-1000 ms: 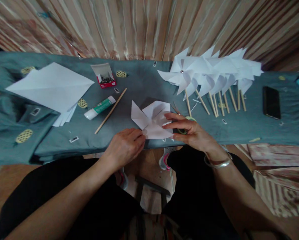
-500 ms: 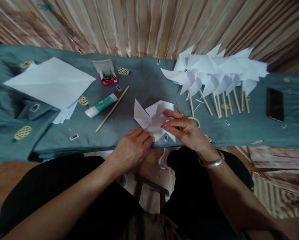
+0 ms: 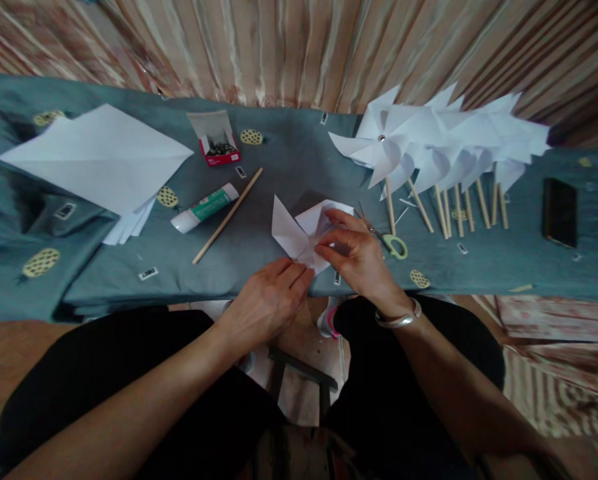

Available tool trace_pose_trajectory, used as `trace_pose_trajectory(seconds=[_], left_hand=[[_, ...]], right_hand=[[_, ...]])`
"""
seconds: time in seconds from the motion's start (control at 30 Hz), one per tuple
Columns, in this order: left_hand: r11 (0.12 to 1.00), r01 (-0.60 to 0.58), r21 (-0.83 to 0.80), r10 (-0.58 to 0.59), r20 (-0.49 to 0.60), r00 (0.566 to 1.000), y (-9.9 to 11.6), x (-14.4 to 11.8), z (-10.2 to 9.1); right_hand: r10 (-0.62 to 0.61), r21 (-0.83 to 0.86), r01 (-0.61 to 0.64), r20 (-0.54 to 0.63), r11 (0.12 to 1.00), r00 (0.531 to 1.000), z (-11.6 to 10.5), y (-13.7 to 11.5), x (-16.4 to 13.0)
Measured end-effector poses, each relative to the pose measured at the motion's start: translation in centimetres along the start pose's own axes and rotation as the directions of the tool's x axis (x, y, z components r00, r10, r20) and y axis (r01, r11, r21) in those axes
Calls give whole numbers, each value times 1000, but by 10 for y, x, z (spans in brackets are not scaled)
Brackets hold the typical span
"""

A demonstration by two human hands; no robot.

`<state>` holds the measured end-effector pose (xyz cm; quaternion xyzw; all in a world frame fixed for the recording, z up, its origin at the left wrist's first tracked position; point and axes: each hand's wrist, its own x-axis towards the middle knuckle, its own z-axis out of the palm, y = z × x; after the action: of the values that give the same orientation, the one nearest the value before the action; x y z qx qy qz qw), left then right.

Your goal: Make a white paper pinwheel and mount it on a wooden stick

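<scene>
Paper, thin and white, lies half folded at the near edge of the worktop [image 3: 289,143] between the two hands: a pinwheel blank [image 3: 299,230] with its cut corners lifting. The left hand [image 3: 266,300] rests with its fingers together, the tips pressing the blank's near corner down onto the grey-green cloth. The right hand [image 3: 356,257] curls over the middle of the sheet, thumb and forefinger seemingly pinching one flap toward the centre, though the fingers hide the exact contact.

Such a sheet looks very light and limp; it would crease at a hard squeeze and slide easily on the cloth, so it is best held by a flap tip with a light pinch while the other hand pins the centre.

Just beyond the right hand lie green-handled scissors [image 3: 391,243], nearly touching the blank's far side. Farther out on that side, a row of finished white pinwheels [image 3: 429,143] on wooden sticks lies fanned across the cloth, and a dark phone [image 3: 560,212] sits well apart past them. Beyond the left hand are a loose wooden stick [image 3: 227,215], a glue stick [image 3: 205,207] just beside it, and a small red box of pins [image 3: 219,142] with its lid open. A stack of white paper squares [image 3: 99,160] lies well off to that hand's outer side.
</scene>
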<state>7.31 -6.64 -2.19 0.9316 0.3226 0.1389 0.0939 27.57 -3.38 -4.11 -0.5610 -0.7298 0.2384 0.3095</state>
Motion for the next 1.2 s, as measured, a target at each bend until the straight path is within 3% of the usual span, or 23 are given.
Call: trace_pose_trajectory(seconds=[0.17,0.33,0.7,1.2], left_hand=[[999,23,-36,-25,-55,998,0,-2,0],[999,-29,-23,28,-32,999,-1,-1,2],[999,-7,-39,8,19,1000,-1,-1,2],[998,-17,-55,17,-2,1000,2,0,2]], right_hand=[[-12,-28,12,1,1000,1000,2,0,0],[-28,-75,28,3,997,1000,2,-1,0],[-6,-53,6,-9,999,1000,3,-1,0],[-64,-82,64,9,995,998,1,-8,-5]])
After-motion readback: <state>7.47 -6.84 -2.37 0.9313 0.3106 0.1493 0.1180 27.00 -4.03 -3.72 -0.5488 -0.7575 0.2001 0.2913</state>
